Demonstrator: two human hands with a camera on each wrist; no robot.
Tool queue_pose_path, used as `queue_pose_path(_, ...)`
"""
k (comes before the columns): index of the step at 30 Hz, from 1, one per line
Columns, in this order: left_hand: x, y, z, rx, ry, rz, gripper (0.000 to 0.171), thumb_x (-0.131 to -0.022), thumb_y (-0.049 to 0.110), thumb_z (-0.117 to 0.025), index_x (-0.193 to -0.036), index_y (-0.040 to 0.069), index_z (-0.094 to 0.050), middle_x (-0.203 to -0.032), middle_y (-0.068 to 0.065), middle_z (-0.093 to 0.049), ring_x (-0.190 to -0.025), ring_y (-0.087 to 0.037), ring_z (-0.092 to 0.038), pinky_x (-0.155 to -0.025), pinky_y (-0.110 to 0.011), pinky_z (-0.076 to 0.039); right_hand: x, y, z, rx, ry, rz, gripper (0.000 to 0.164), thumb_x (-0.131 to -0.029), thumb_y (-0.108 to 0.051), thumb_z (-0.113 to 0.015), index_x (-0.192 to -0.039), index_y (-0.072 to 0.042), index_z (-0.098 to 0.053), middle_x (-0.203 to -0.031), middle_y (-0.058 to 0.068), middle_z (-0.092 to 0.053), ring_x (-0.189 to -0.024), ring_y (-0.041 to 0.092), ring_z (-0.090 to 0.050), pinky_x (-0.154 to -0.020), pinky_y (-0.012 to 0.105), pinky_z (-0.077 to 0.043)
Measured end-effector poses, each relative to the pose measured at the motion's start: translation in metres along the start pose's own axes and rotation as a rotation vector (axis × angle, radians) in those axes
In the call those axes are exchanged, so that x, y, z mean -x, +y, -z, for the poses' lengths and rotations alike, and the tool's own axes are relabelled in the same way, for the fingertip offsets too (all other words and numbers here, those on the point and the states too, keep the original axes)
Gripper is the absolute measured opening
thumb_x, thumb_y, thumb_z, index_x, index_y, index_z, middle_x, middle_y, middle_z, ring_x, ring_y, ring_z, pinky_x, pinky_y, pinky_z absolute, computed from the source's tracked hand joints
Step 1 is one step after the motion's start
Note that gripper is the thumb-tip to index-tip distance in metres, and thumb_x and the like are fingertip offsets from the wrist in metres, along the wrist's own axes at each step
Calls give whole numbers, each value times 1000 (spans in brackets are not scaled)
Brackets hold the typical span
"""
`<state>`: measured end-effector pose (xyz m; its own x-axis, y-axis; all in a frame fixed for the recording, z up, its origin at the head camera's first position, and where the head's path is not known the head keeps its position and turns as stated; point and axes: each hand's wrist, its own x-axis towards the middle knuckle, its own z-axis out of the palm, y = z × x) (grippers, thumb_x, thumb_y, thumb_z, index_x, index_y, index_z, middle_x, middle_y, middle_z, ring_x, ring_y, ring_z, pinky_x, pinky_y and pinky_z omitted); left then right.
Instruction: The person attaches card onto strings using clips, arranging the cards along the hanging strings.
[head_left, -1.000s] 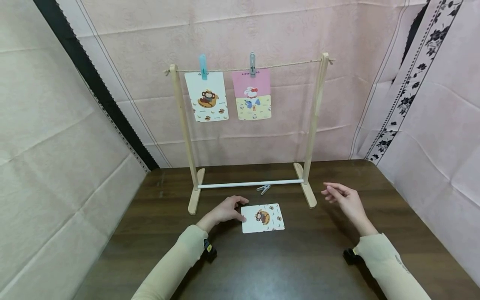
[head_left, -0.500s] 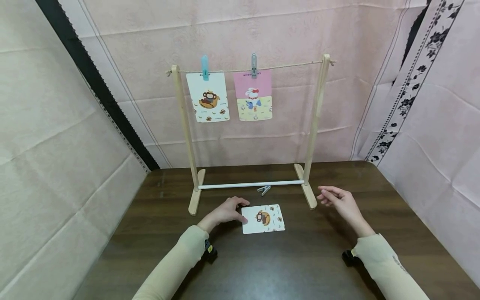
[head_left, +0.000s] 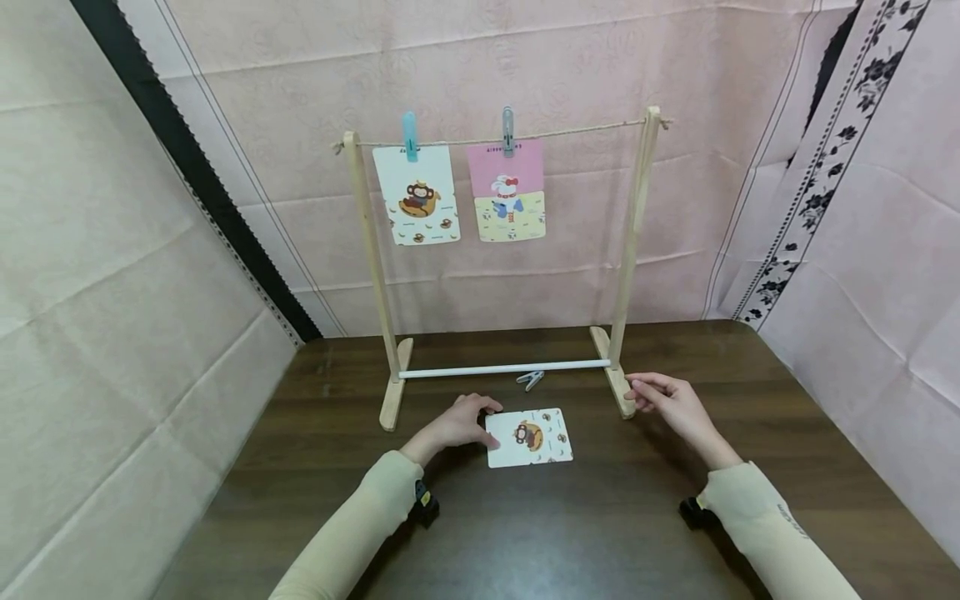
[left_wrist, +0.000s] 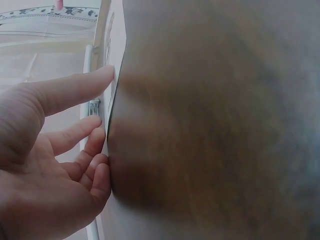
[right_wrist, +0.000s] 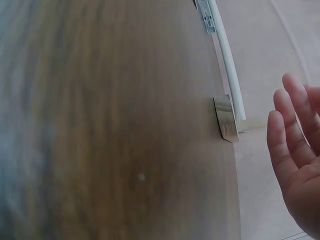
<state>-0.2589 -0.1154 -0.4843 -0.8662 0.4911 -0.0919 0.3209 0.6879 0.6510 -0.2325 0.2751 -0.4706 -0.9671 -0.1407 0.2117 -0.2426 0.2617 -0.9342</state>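
A white card with a monkey picture (head_left: 529,437) lies flat on the table. My left hand (head_left: 456,423) is at its left end, the thumb (left_wrist: 82,86) touching the card and the other fingers loosely bent by the tabletop beyond its edge. Just past the card lies a grey clothespin (head_left: 531,380), beside the stand's lower white bar. My right hand (head_left: 670,407) hovers near the right foot (head_left: 619,392) of the stand, fingers loosely curled with nothing held. In the right wrist view, the fingers (right_wrist: 295,130) appear at the right and the clothespin (right_wrist: 206,17) at the top.
A wooden stand (head_left: 633,242) with a string rises at the table's back. From the string hang another white monkey card (head_left: 431,225) on a blue clothespin (head_left: 410,137) and a pink and yellow card (head_left: 517,212) on a grey-blue clothespin (head_left: 508,132). Pale cloth surrounds the table.
My right hand has moved left and slightly down toward the stand's right foot. The left hand keeps its place at the card, which has not visibly moved on the table.
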Motion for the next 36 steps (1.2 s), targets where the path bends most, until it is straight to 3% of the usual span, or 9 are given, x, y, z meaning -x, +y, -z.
queue_pose_path(10,5,-1,7,14,-40,-1,53,-76,12,-88,-123,6,-65,-112,-6,-61,-104,-23,-48,-90,-39,-43,5,-27,-12,5,-42,-6,33,-103,-7,-57,-126,16,-58,-100,32,-68,-82,30,-69,-73,37,-57)
queue_pose_path(18,10,-1,9,55,-70,11,50,-77,7,-87,-121,3,-64,-106,-6,-60,-92,-21,-52,-80,-34,-45,-17,7,-19,32,-76,-12,36,-104,-17,-58,-131,8,-60,-100,22,-73,-82,27,-69,-69,36,-57)
queue_pose_path(25,13,-3,7,81,-45,23,41,-79,4,-85,-114,5,-65,-96,-4,-59,-87,-18,-51,-78,-32,-44,-29,2,-31,96,-104,-25,47,-104,-24,-59,-142,1,-52,-106,19,-73,-90,28,-69,-79,43,-57)
queue_pose_path(30,15,-2,9,97,-54,22,39,-79,3,-84,-114,3,-65,-99,-7,-60,-91,-20,-53,-80,-32,-45,-41,-4,-43,113,-134,-17,45,-104,-19,-58,-143,3,-50,-109,19,-73,-99,40,-67,-83,45,-56)
queue_pose_path(36,18,0,13,85,-63,20,38,-81,4,-83,-114,3,-67,-101,-6,-62,-95,-21,-54,-84,-34,-46,-55,-6,-57,219,-139,0,37,-101,-17,-63,-135,-1,-61,-109,10,-74,-99,30,-68,-86,47,-54)
